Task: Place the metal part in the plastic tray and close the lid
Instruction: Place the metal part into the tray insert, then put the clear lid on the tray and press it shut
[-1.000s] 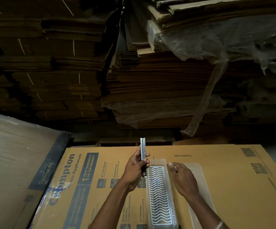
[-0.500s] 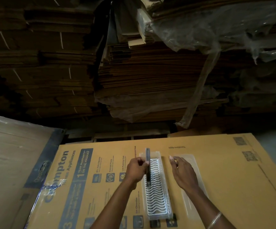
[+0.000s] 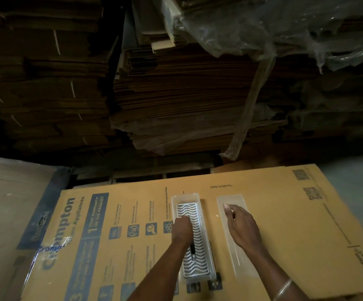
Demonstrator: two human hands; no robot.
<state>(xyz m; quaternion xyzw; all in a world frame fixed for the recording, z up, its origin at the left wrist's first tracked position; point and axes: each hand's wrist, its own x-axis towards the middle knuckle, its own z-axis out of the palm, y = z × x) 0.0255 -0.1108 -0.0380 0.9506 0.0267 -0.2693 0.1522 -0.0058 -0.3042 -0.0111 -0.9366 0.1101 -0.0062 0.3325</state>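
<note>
Big flattened cardboard carton [image 3: 263,213] laid out as the work surface, printed side up, with stacks of folded cardboard [image 3: 176,94] piled up behind at the far end. Not really a desk, just box on box.

On it, two long clear pieces side by side, both running near-to-far: plastic tray [image 3: 212,268] with a wavy white insert on the left, and the lid [image 3: 238,260] lying flat just right of it, a thin strip of carton showing between them. So same long axis on both, which looks handy for swinging the lid straight over to the left.

Left hand [image 3: 181,232] down over the tray's left half, fingers pinched on the metal part [image 3: 192,248], a slim dark strip lying lengthwise along the insert. Seems to be touching the insert, though hard to say if it's fully seated. Right hand [image 3: 240,224] spread loose on the far half of the lid, palm down, gripping nothing as far as can be seen, and clearly the nearer hand for the lid.

Compared with half a second back: part was standing more upright above the far end of the tray, now dropped low and flat along it. Right hand shifted right off the tray edge onto the lid. Probably next up: let go of the part, then flip the lid across.
</note>
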